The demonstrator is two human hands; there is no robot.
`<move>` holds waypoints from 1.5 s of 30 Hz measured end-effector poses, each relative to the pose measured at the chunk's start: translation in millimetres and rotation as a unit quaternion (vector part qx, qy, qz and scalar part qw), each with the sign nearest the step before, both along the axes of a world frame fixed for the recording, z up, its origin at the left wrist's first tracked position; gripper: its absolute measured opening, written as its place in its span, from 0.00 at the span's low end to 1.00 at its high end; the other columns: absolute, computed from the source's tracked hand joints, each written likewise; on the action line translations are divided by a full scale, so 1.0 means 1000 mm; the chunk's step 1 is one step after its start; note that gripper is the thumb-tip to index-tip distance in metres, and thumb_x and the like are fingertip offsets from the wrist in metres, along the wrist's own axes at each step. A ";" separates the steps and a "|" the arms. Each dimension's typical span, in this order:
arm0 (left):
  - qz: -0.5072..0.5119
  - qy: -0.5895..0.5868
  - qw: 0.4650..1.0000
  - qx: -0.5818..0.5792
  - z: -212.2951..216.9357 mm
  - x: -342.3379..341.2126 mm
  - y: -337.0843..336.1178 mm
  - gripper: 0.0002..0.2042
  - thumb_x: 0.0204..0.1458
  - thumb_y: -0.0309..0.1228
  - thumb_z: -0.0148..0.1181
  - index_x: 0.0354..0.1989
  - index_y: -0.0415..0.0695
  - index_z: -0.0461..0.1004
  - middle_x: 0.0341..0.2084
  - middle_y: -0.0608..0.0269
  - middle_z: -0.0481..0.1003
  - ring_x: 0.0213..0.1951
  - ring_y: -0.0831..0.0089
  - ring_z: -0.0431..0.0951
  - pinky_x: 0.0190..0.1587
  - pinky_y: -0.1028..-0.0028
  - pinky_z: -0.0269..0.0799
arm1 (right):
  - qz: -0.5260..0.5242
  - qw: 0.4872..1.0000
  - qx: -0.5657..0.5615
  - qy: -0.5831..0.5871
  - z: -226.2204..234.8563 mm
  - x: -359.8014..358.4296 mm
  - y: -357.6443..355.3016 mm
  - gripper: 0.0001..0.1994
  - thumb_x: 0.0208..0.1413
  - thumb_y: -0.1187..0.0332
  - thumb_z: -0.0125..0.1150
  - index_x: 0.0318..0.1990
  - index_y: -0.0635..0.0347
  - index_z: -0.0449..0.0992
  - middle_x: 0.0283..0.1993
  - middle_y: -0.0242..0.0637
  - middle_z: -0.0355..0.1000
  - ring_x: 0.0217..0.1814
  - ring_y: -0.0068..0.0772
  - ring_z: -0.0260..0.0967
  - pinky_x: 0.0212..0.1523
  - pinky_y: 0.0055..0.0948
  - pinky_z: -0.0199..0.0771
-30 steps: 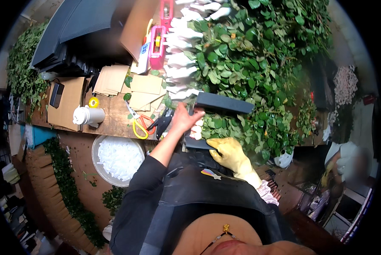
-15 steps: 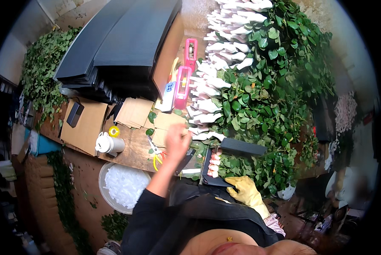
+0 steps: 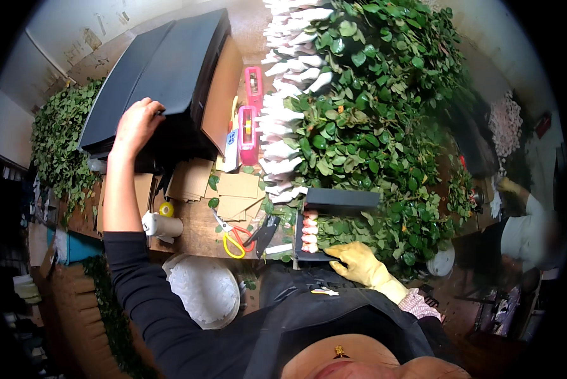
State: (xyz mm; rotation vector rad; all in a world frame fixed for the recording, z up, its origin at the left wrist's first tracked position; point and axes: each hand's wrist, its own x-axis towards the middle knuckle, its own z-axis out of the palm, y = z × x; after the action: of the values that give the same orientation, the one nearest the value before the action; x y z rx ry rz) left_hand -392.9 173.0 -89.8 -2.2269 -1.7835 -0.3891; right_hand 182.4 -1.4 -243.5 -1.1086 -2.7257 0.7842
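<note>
My left hand reaches far to the upper left and grips the edge of a stack of black flat sheets on the bench. My right hand, in a yellow glove, rests on the near edge of a black box that holds a row of pink rose buds with their leafy stems. The box lies at the front of the wooden bench, just in front of my dark apron.
Red and yellow scissors, a black tool, cardboard pieces, a yellow tape roll and pink staplers lie on the bench. Wrapped white flower bundles and green foliage fill the right. A white bucket stands below. Another person works at right.
My left hand has left the box and swung up and to the left onto the black sheet stack. My gloved right hand stays at the box.
</note>
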 end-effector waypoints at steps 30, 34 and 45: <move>0.082 -0.552 0.706 -0.436 -0.288 0.319 -0.148 0.23 0.63 0.42 0.68 0.20 0.43 0.68 0.17 0.79 0.61 0.24 0.84 0.57 0.27 0.74 0.56 | -0.411 0.828 -0.369 -0.095 -0.022 0.068 0.075 0.17 0.65 0.57 0.68 0.52 0.59 0.83 0.45 0.35 0.84 0.48 0.33 0.79 0.53 0.31 0.77; 0.084 -0.506 0.730 -0.451 -0.318 0.310 -0.148 0.24 0.63 0.43 0.68 0.19 0.43 0.68 0.16 0.77 0.61 0.23 0.84 0.57 0.25 0.72 0.56 | -0.223 0.922 -0.229 -0.217 0.012 0.063 0.082 0.21 0.63 0.48 0.64 0.49 0.57 0.83 0.45 0.44 0.82 0.52 0.48 0.79 0.55 0.41 0.77; -0.145 -0.170 0.944 -0.242 -0.262 0.320 -0.132 0.19 0.58 0.43 0.69 0.21 0.43 0.76 0.16 0.60 0.72 0.21 0.58 0.75 0.29 0.61 0.76 | 0.047 0.987 -0.151 -0.033 -0.096 0.003 0.084 0.14 0.51 0.60 0.77 0.42 0.54 0.82 0.32 0.40 0.80 0.40 0.48 0.79 0.42 0.46 0.78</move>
State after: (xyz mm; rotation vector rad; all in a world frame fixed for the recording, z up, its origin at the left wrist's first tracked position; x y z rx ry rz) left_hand -73.3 41.3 -351.4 -2.9396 -1.8730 -0.4536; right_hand 185.1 82.8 -339.2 -1.0790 -2.7964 1.2309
